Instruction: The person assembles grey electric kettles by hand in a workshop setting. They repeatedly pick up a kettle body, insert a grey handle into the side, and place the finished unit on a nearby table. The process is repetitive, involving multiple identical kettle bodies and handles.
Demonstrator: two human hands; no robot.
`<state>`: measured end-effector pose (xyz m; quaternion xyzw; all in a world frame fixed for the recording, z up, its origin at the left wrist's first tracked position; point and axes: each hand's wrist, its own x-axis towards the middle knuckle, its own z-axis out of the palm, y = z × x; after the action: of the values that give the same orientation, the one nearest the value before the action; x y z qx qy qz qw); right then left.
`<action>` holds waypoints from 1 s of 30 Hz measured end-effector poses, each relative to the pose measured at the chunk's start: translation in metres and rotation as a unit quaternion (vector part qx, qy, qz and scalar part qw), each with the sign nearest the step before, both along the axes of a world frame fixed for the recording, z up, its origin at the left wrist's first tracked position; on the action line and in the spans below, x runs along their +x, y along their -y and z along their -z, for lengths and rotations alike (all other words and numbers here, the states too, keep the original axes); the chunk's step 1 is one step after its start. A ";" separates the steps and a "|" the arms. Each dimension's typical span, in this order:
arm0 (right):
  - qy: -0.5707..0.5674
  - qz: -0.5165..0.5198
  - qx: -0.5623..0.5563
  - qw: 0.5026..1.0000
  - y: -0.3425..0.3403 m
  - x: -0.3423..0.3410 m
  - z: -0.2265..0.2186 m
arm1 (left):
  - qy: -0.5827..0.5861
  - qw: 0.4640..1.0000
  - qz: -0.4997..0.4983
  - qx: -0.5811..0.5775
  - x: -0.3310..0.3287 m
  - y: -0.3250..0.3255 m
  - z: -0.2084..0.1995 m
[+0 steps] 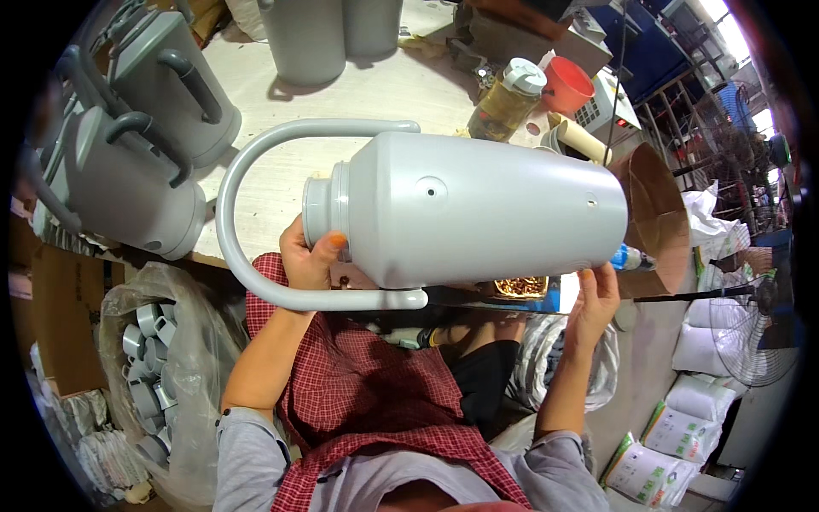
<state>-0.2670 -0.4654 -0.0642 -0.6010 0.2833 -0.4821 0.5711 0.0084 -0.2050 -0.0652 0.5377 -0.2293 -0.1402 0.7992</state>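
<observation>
At the far left, grey jugs [136,196] with curved handles stand close together on the desk [273,192], while nearer, below the desk's edge, a clear plastic bag [205,384] holds small grey parts [148,357]. Right of the bag, the left forearm reaches away from the person and slightly right, elbow bent. The left hand [309,260] is inside a large grey loop handle [229,205], whose near run crosses above the wrist. Its fingers are clamped on the neck of a grey jug body [486,209], the thumb lying on the near side of the neck and the other fingers mostly hidden beneath.

The jug body lies on its side between the two hands, over the near edge of the desk, neck to the left and base to the right, with the handle's ends at the far and near sides of its shoulder. Below it, a red checked apron [367,384] covers the lap. Beyond its right half stand a lidded bottle [505,104] and a red cup [567,84].

The right forearm points almost straight away from the person. The right hand [599,294] is raised, its fingertips at the near corner of the base; I cannot tell whether they grip it or only support it. Just right is a brown cardboard box [664,213]; farther right, white sacks [657,468] lie near a wire fan [735,337].
</observation>
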 end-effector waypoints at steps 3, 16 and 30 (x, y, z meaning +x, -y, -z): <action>-0.008 0.007 -0.003 1.000 0.001 0.001 0.002 | -0.028 1.000 0.008 -0.002 0.004 0.005 0.002; 0.024 0.002 0.007 1.000 -0.002 0.006 0.006 | -0.037 0.999 0.013 0.000 0.009 0.008 -0.004; -0.124 0.081 -0.065 0.987 -0.035 -0.028 0.040 | -0.117 0.993 -0.007 0.032 0.055 -0.010 0.054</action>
<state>-0.2952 -0.4299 -0.1043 -0.6671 0.3672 -0.4659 0.4506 0.0639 -0.1949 -0.1196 0.5441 -0.1257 -0.2040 0.8041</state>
